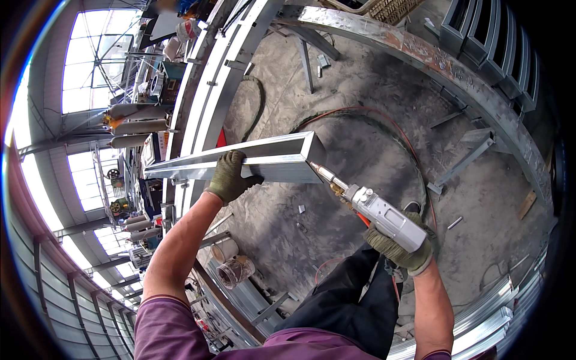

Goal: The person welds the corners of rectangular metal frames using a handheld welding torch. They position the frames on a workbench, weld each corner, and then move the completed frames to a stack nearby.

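My left hand [229,178], in an olive work glove, grips the near side of a long, narrow, shiny metal frame [279,171]. The frame reaches out from a long beam at the left, and its squared end points right. My right hand [403,251], gloved as well, is wrapped round the back part of a silver handheld welding gun [384,215]. Its narrow nozzle points up and left, with the tip at the lower edge of the frame's end corner. Whether the tip touches the metal cannot be told.
A long steel rail [203,114] runs along the left. A large curved steel beam [414,45] arches across the back and right. Hoses [384,123] loop over the concrete floor. Two dirty buckets [236,271] stand lower left; stacked metal frames [492,48] are at the upper right.
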`<state>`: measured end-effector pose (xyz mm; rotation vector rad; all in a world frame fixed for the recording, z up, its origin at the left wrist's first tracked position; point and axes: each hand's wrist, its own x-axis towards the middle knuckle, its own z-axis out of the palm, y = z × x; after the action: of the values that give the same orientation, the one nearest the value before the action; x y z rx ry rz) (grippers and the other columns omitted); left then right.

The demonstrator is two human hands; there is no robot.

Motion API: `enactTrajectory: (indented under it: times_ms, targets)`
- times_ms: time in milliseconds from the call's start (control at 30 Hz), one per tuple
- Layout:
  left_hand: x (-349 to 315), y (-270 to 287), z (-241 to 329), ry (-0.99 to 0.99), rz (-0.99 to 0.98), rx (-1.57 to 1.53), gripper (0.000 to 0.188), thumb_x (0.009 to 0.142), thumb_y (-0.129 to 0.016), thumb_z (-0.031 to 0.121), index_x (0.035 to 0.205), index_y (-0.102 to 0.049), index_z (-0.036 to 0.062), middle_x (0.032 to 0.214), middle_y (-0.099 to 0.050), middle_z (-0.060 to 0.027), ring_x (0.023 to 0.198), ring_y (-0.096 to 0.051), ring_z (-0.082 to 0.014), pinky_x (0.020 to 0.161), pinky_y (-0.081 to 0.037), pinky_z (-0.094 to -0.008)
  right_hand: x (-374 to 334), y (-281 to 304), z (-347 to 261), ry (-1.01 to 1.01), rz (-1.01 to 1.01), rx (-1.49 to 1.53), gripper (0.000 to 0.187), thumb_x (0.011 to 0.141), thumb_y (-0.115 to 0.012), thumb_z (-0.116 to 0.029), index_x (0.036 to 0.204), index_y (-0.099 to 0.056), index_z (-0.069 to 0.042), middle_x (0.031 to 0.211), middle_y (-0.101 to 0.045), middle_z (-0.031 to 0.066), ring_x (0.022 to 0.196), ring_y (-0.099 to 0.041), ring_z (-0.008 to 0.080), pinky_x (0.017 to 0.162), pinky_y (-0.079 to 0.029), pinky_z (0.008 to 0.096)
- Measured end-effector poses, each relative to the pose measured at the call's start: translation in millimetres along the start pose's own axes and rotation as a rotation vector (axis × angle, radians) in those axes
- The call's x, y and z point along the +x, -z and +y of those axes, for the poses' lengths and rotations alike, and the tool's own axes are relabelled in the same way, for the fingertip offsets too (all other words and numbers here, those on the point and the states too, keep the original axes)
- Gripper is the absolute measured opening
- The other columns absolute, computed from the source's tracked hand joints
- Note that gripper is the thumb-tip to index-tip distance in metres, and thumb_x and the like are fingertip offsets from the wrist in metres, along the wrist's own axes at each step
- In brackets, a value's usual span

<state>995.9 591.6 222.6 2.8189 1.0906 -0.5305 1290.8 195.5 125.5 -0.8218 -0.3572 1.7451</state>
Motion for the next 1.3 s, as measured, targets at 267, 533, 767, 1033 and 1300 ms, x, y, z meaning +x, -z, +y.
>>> enactTrajectory:
  times_ms: [267, 533, 767, 1033, 1300]
  targets:
    - [1.7, 0.6, -1.0, 0.021, -0.031, -0.004, 0.080, 0.069, -0.097, 0.045, 0.125, -0.058, 0.0031, 0.124, -0.062, -0.0209, 0.118, -0.058, -0.0426, 0.103, -0.046, -0.0513, 3.0, -6.5, -11.9, 0.032, 0.054, -0.240, 0.032, 0.102, -0.068, -0.025, 0.132, -0.073, -0.018, 0.135, -0.073, 0.0013, 0.122, -0.069, 0.0178, 0.099, -0.056, 0.0378]
    - [3.6, 1.7, -0.9, 0.021, -0.041, 0.000, 0.080, 0.069, -0.097, 0.046, 0.124, -0.058, 0.0031, 0.124, -0.062, -0.0213, 0.118, -0.059, -0.0427, 0.104, -0.046, -0.0513, 9.1, -6.9, -2.0, 0.207, 0.126, -0.484, 0.027, 0.096, -0.074, -0.020, 0.122, -0.077, -0.015, 0.123, -0.077, 0.0027, 0.111, -0.073, 0.0207, 0.092, -0.058, 0.0342]
    - [4.4, 1.7, -2.5, 0.022, -0.054, -0.015, 0.077, 0.070, -0.097, 0.045, 0.123, -0.059, 0.0036, 0.124, -0.062, -0.0214, 0.119, -0.059, -0.0423, 0.104, -0.047, -0.0509, 16.5, -8.9, 4.9, 0.262, 0.209, -0.544, 0.021, 0.088, -0.082, -0.019, 0.109, -0.081, -0.016, 0.100, -0.079, 0.0002, 0.095, -0.074, 0.0228, 0.083, -0.059, 0.0380]
    - [1.4, 3.0, 1.3, 0.024, -0.052, -0.011, 0.078, 0.070, -0.097, 0.045, 0.124, -0.058, 0.0037, 0.124, -0.062, -0.0212, 0.119, -0.058, -0.0425, 0.104, -0.047, -0.0503, 8.8, -10.8, -1.4, 0.007, 0.200, -0.380, 0.023, 0.091, -0.079, -0.022, 0.115, -0.081, -0.019, 0.111, -0.079, -0.0022, 0.105, -0.074, 0.0212, 0.091, -0.056, 0.0385]
    - [1.2, -5.0, -4.9, 0.023, -0.016, -0.019, 0.079, 0.070, -0.096, 0.047, 0.123, -0.057, 0.0030, 0.120, -0.062, -0.0212, 0.117, -0.059, -0.0414, 0.101, -0.047, -0.0504, 4.3, -7.4, -0.7, -0.061, 0.127, -0.483, 0.032, 0.102, -0.067, -0.028, 0.133, -0.073, -0.026, 0.128, -0.075, -0.0072, 0.120, -0.069, 0.0170, 0.108, -0.049, 0.0381]
